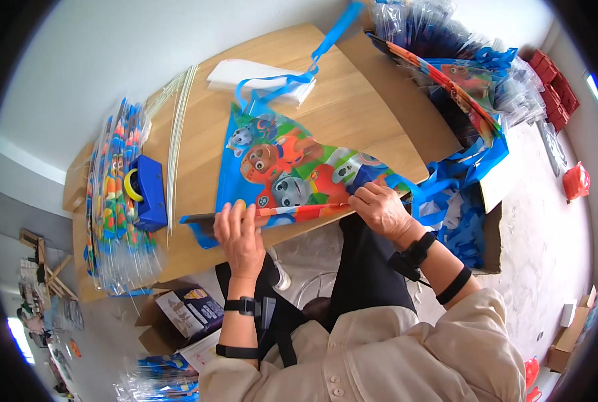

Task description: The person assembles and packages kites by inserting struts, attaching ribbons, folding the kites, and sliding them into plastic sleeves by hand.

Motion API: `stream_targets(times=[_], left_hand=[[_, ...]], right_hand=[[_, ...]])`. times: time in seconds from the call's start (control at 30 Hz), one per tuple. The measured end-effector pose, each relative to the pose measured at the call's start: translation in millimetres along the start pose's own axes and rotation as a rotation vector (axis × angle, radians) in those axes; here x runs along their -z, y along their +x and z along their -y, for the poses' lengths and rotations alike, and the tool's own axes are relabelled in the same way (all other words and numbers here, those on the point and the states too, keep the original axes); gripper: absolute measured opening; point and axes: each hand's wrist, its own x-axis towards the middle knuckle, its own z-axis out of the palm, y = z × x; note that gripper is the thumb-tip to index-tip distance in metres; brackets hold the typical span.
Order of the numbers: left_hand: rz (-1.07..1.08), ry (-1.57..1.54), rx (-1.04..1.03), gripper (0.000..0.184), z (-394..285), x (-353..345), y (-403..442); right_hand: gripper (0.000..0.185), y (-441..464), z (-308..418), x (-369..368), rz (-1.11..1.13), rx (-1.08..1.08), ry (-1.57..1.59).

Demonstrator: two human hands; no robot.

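A kite printed with cartoon dogs, blue along its left side, lies on the wooden table near its front edge. Its near edge is rolled or folded into a narrow strip with a dark end at the left. My left hand closes over this strip near its left end, thumb hidden. At the right end, my right hand pinches the same edge with fingers bent. A blue ribbon tail runs from the kite's top across the table and up.
Thin pale rods, a blue tape dispenser and a pile of packed kites are at the table's left. White sheets lie behind the kite. Wrapped kites and a carton of blue ribbons stand right.
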Motion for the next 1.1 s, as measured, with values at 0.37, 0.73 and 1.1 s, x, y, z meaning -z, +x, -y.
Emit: stream_targets(times=[0.37,0.73,1.1], left_hand=[[-0.029,-0.073,-0.094,0.008,18,-6,53],[-0.025,-0.217,-0.082,0.020,10,8,54],[0.059,-0.177,-0.076,0.022,24,0,30]], right_hand=[[0.033,-5,85,-16,0.141,-1.289,1.467],[0.044,0,37,-199,-1.345,-1.261,2.339],[0.113,-29,95,-25,-0.787,-1.203,2.646]])
